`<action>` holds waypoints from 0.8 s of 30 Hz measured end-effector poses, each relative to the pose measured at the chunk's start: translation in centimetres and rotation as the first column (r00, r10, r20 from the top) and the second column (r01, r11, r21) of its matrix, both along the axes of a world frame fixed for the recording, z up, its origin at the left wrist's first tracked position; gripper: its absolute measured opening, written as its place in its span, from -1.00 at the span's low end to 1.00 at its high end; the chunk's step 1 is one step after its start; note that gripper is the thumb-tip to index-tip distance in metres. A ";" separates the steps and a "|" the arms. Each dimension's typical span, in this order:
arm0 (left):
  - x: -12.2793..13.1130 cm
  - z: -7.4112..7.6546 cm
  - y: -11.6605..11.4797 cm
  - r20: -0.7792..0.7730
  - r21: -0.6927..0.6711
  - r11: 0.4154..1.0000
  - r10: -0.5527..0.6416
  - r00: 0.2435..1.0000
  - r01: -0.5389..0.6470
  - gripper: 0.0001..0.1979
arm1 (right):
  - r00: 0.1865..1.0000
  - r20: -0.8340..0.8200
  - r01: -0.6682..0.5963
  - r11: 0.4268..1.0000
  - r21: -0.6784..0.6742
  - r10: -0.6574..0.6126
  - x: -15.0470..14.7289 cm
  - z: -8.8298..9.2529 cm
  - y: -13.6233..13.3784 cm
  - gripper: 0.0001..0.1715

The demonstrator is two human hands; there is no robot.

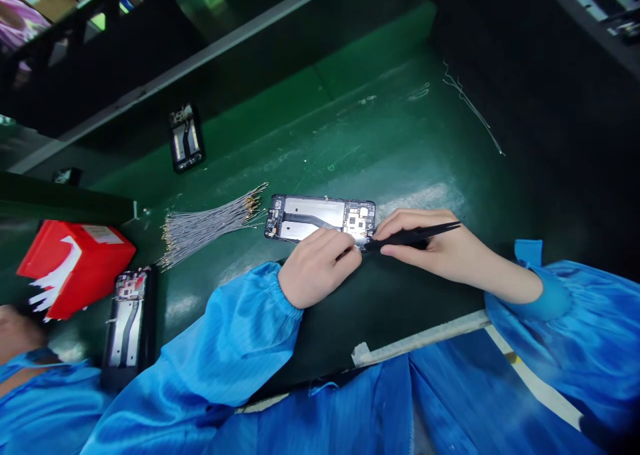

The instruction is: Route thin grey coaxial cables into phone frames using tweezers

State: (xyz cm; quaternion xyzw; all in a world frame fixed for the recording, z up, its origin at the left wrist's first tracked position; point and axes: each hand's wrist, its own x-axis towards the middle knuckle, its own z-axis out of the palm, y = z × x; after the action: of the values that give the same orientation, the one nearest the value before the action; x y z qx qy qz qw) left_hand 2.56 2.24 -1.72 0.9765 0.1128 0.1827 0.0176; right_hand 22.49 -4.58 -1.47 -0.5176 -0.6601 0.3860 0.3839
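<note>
An opened phone [320,218] lies face down on the green bench, its metal frame and circuit board exposed. My left hand [323,265] rests at its near edge with fingers curled and thumb against the forefinger; what they pinch, if anything, is hidden. A thin grey wire shows along that near edge, left of the hand. My right hand [420,242] is closed around black tweezers [425,233], whose tips reach the board's near corner beside my left thumb. A bundle of thin grey cables [210,228] with gold ends lies left of the phone.
Another opened phone [126,325] lies at left beside a red box [85,262] with torn white paper. A further phone [186,138] sits farther back. Loose wires [473,105] lie at right by a dark panel. A co-worker's blurred hand [20,335] is at the left edge.
</note>
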 end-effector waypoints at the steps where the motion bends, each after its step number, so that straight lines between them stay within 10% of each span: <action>1: 0.0 0.0 0.0 0.002 0.003 1.000 0.000 1.000 0.000 -0.77 | 1.000 -0.003 -0.002 1.000 0.000 0.002 0.0 0.0 0.0 -0.91; 24: 0.1 -0.2 -0.1 0.001 0.034 0.999 0.007 1.000 -0.007 -0.77 | 0.997 0.057 -0.058 0.992 0.114 0.052 -0.3 -0.1 -0.2 -0.91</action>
State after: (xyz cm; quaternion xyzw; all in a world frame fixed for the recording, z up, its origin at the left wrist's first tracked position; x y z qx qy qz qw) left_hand 2.64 2.19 -1.96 0.9762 0.1131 0.1851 0.0004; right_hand 22.17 -4.82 -1.57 -0.4862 -0.7053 0.3435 0.3848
